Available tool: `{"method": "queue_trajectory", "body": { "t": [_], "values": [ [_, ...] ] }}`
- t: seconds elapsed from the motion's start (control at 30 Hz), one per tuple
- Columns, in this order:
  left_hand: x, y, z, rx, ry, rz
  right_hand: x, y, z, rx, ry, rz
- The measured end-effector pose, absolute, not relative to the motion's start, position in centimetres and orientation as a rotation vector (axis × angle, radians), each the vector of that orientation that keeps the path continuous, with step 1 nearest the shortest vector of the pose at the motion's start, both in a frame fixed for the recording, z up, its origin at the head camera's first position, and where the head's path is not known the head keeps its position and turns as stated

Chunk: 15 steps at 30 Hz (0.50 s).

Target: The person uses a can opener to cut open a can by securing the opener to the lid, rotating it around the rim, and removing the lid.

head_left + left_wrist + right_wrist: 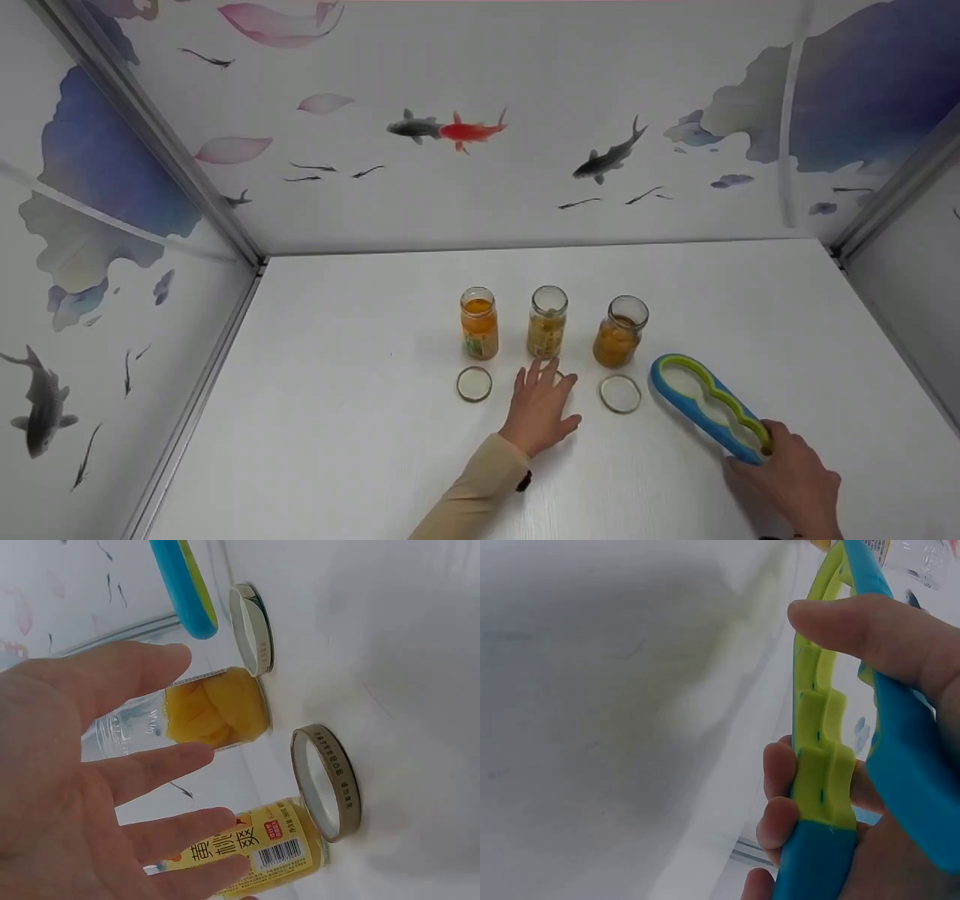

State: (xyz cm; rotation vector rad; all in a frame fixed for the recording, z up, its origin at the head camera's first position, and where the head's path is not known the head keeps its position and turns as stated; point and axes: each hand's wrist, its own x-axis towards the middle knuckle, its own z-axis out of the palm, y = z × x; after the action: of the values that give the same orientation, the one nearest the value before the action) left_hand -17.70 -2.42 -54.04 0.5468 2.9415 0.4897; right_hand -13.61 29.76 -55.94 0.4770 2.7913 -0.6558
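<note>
My right hand (795, 472) grips one end of a blue and green jar opener (705, 409), its thumb and fingers curled round the handle ends. The opener's looped end points toward the jars. With fingers spread, my left hand (538, 412) reaches over the middle lid (326, 781), hiding most of it in the head view. Just beyond its fingertips stands the middle glass jar (547, 322), uncapped, with yellow fruit inside. Left of it is an uncapped jar (479, 324) of orange contents; to the right, a third uncapped jar (619, 334) holds amber-coloured fruit.
One lid (474, 384) lies in front of the left jar and another lid (619, 394) before the right jar. All rest on a white table (337, 435). Printed white panels (525, 202) enclose its back and sides.
</note>
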Motion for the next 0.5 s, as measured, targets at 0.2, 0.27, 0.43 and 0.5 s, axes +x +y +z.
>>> {"method": "queue_trajectory", "body": {
  "t": [0.2,0.27,0.43,0.5],
  "values": [
    [-17.0,-3.9,-54.7,0.493,2.963,0.521,-13.7,29.8,-56.3,0.489,2.771,-0.665],
    [-16.8,-4.2,-54.8,0.487,2.976,0.535,-13.7,29.8,-56.2,0.491,2.764,-0.669],
    [-16.4,-4.8,-54.6,0.484,3.006,0.554,-13.7,29.8,-56.1,0.418,2.781,-0.663],
    [-16.3,-4.9,-54.5,0.479,3.012,0.554,-13.7,29.8,-56.1,0.401,2.788,-0.653]
  ]
}}
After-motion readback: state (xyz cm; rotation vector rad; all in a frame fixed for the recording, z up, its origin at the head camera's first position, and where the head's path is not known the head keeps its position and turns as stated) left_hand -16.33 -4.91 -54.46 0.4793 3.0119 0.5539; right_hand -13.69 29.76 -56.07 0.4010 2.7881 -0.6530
